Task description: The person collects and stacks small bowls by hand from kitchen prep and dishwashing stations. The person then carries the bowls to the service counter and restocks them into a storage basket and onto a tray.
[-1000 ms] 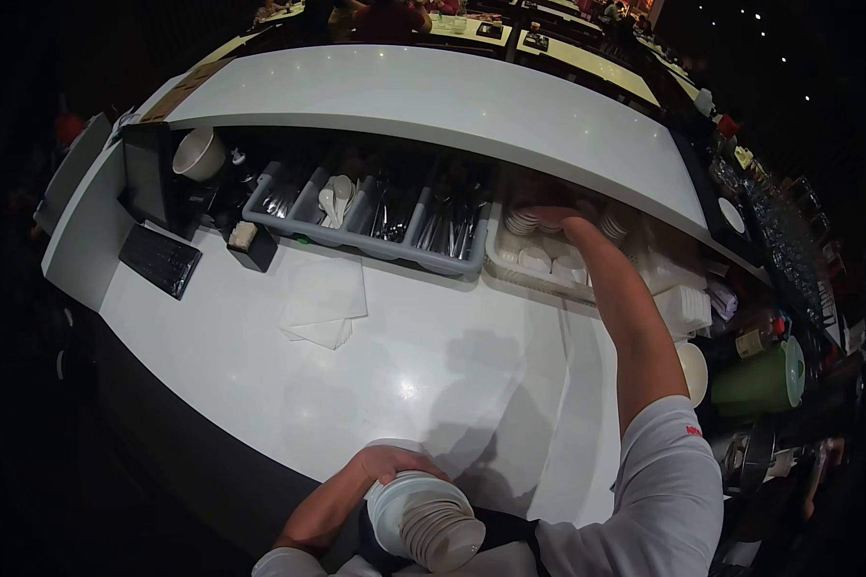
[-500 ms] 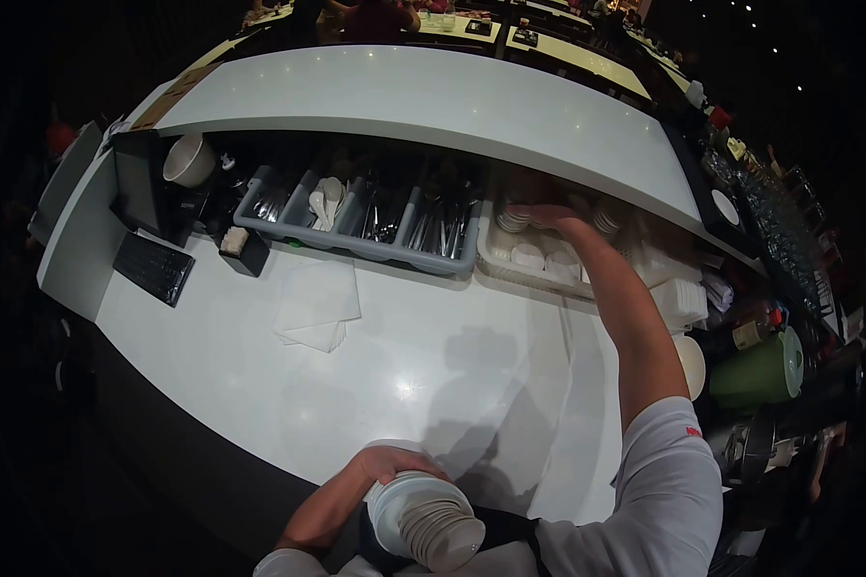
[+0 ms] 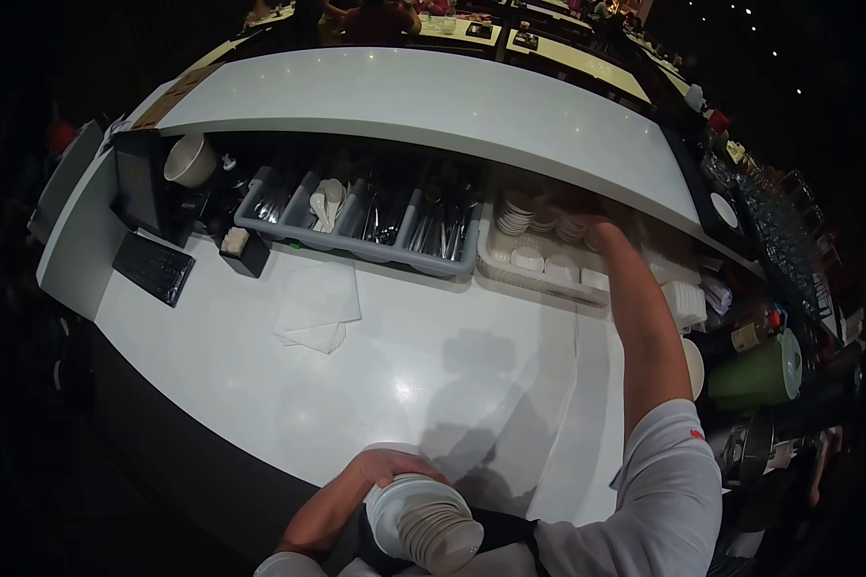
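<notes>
Close to my body, my left hand (image 3: 390, 466) curls around a stack of white dishes (image 3: 385, 510). A leaning pile of small dishes (image 3: 440, 539) rests on top of that stack. My right arm stretches forward to a pale plastic basket (image 3: 539, 287) under the raised counter. Inside the basket, my right hand (image 3: 583, 210) is over stacked small dishes (image 3: 570, 231), and its fingers are mostly lost in shadow. Another stack of small dishes (image 3: 515, 213) stands at the basket's left side, with white cups or dishes (image 3: 527, 258) along the front.
A grey cutlery tray (image 3: 356, 242) with spoons and other utensils adjoins the basket. White napkins (image 3: 318, 303) lie on the worktop. At left are a black folder (image 3: 154, 267), a black box (image 3: 245, 254) and a white bowl (image 3: 191, 161). A green pitcher (image 3: 755, 370) stands at right.
My right hand has moved rightward inside the basket, from the left stack to the stacks farther right. The left stack is now uncovered. My left hand and its dishes have stayed in place.
</notes>
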`<state>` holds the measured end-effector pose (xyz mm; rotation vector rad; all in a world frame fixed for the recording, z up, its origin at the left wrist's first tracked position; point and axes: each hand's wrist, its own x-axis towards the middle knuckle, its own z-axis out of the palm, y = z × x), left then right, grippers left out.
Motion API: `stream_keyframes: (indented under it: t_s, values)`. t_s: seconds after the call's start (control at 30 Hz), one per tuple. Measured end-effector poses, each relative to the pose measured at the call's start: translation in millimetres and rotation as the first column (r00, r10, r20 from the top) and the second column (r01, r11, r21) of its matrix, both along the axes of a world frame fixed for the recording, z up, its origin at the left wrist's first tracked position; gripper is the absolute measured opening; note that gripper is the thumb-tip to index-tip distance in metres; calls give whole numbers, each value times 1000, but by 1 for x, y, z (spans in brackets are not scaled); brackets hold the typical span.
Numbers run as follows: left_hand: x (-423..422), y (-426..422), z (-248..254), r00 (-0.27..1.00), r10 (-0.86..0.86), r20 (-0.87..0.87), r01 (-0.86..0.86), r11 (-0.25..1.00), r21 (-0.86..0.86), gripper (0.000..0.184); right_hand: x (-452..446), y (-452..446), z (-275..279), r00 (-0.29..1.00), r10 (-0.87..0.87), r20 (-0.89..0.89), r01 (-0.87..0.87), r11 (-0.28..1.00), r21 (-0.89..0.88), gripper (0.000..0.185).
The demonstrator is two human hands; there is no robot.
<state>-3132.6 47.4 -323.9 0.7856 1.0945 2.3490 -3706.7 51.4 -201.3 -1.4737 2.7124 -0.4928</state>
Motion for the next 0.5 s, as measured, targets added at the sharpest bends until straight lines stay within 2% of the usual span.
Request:
stream_keyframes:
  t_s: [0.03,0.13,0.2,0.23,0.33,0.5]
  values:
    - [1,0,-2,1000,0,1,0,1000,-6,116,3,6,1,999,11,-40,-8,996,85,78]
    - [1,1,-6,999,-24,23,24,1000,-3,116,13,22,-9,992,-35,-119,38,999,23,90]
    - [1,1,-6,998,-41,45,41,999,6,116,9,16,-21,994,-25,-102,29,999,39,96]
    - [1,1,-7,997,-50,58,49,999,10,116,6,13,-27,996,-20,-92,24,999,46,99]
    - [8,1,-16,996,-22,89,18,999,40,115,9,7,-21,990,-64,123,51,993,102,110]
    - [7,1,-21,997,-28,70,23,997,71,114,24,7,-4,990,-9,139,-13,988,156,107]
